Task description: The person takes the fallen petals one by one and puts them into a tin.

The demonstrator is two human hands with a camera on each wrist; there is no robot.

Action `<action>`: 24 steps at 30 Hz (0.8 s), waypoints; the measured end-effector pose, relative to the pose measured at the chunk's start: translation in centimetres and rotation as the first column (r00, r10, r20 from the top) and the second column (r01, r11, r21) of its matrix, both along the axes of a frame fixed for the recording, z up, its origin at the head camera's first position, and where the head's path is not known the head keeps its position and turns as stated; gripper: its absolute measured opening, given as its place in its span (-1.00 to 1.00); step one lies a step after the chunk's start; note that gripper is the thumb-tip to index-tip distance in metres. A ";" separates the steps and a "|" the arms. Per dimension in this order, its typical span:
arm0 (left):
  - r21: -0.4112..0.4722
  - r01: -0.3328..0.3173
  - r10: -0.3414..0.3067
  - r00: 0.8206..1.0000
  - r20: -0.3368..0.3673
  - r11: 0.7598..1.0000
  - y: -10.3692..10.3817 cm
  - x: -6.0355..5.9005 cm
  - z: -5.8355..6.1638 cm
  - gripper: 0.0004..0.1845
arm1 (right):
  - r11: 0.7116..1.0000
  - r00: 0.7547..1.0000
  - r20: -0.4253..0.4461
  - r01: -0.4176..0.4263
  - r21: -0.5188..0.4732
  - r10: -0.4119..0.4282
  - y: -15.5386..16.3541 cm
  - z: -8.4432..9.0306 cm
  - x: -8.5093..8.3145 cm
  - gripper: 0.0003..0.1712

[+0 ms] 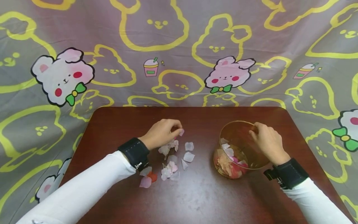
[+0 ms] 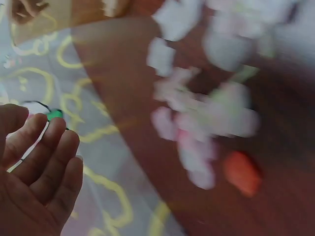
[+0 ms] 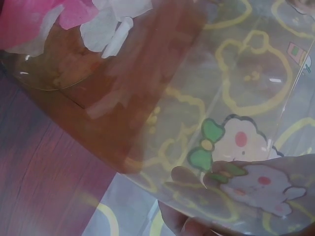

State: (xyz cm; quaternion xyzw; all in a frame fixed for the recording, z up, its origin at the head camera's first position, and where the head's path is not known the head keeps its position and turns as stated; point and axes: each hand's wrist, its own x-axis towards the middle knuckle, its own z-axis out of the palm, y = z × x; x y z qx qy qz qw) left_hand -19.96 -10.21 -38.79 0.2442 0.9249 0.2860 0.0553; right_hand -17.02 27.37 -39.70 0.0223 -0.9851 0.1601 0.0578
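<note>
My left hand (image 1: 165, 133) pinches a small pale pink petal (image 1: 181, 132) at its fingertips, above the far side of a loose group of petals. Beneath and near it lie white and pinkish flower petals (image 1: 168, 171), with single whitish petals (image 1: 189, 156) to their right. In the left wrist view the hand (image 2: 42, 172) shows curled fingers, and the petals look blurred. My right hand (image 1: 267, 141) grips the rim of a clear amber bowl (image 1: 237, 130), which tilts on the table. Peach, pink, red and white petals (image 1: 226, 165) lie at the bowl's bottom.
A dark reddish-brown table (image 1: 195, 199) carries everything. Close to the left forearm lie an orange petal (image 1: 152, 176) and a pink petal (image 1: 145, 182). Behind the table hangs a grey cloth (image 1: 179, 62) with yellow outlines and cartoon rabbits.
</note>
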 end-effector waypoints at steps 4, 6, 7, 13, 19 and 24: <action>-0.032 -0.030 0.031 0.999 0.023 0.999 -3.1 0.7 -2.1 -0.80 | 1.000 1.000 0.001 0.001 0.003 -0.001 0.0 0.1 0.0 -0.82; -0.049 -0.046 0.048 0.998 0.043 0.998 -4.6 1.1 -3.1 -0.81 | 1.000 1.000 0.002 0.001 0.002 -0.001 0.0 0.1 0.0 -0.82; -0.060 -0.052 0.055 0.997 0.052 0.997 -5.2 1.2 -3.6 -0.80 | 1.000 1.000 0.001 0.002 0.001 -0.002 0.0 0.1 0.1 -0.82; -0.106 -0.099 0.110 0.988 0.104 0.989 -8.3 2.5 -6.3 -0.89 | 1.000 1.000 -0.001 0.003 0.000 -0.003 0.0 0.1 0.1 -0.82; -0.131 -0.101 0.123 0.977 0.174 0.986 -10.0 4.4 -8.0 -0.96 | 1.000 1.000 -0.014 -0.003 0.002 0.003 0.0 0.3 0.1 -0.83; -0.170 -0.108 0.144 0.965 0.219 0.980 -10.9 5.8 -8.6 -0.82 | 1.000 1.000 0.000 0.005 0.003 -0.005 -0.1 0.2 0.1 -0.82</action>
